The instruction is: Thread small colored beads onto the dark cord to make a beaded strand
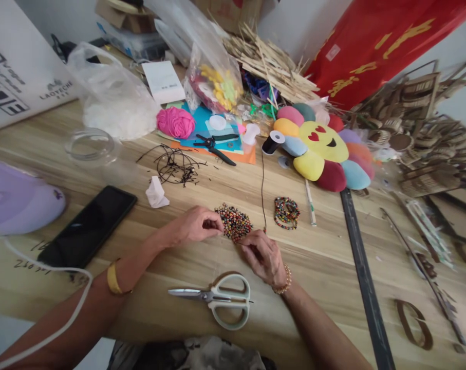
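Note:
A pile of small multicoloured beads (236, 222) lies on the table between my hands. My left hand (196, 225) is at the left edge of the pile, thumb and fingertips pinched together; whatever is between them is too small to make out. At the lower right of the pile, my right hand (262, 256) has its fingers closed on a thin black cord (262, 190). The cord runs up to a black spool (273, 143). Strung beads (286, 213) lie coiled to the right. Scissors (217, 298) with pale handles rest partly open below my hands.
A phone (88, 226), a crumpled tissue (156, 193) and black cord scraps (179, 164) are on the left. Behind lie wire strippers (215, 146), pink yarn (175, 123) and a flower-shaped cushion (323, 144). A dark metal strip (366, 277) crosses the right side. A white cable (82, 303) passes over my left forearm.

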`<control>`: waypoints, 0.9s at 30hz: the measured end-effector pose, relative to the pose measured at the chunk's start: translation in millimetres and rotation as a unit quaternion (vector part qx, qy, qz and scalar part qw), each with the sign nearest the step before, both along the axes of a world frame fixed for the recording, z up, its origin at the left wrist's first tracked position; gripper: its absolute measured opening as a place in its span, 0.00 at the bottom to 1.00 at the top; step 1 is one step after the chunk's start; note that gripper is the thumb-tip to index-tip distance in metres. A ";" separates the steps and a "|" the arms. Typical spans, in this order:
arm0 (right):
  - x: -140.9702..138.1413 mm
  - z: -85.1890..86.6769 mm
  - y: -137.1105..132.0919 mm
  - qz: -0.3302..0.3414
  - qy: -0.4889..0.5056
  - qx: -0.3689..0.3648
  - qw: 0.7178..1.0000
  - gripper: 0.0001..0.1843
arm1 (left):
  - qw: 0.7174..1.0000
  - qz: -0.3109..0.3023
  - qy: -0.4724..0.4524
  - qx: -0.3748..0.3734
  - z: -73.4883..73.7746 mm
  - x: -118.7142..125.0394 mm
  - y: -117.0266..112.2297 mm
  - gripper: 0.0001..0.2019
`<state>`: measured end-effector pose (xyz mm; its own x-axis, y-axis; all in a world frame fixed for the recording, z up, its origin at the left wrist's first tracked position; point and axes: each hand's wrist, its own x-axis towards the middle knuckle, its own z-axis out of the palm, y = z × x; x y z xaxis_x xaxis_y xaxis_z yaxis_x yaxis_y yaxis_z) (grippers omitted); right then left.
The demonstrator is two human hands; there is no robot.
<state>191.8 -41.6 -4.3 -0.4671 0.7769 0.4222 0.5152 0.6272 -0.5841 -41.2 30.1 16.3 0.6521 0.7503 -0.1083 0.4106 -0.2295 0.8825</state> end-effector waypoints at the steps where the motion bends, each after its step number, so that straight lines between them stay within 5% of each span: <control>1: -0.4 0.2 0.0 0.000 -0.001 0.000 1.000 0.06 | 0.999 -0.016 0.017 0.024 -0.2 -1.7 0.2 0.04; 18: 0.0 -1.7 0.1 0.003 0.005 0.000 1.000 0.06 | 0.965 -0.031 0.142 0.218 -11.8 5.9 -11.9 0.04; 27: 0.4 3.4 1.5 -0.051 0.039 -0.039 0.997 0.03 | 0.958 -0.060 0.162 0.228 -9.1 6.9 -11.6 0.07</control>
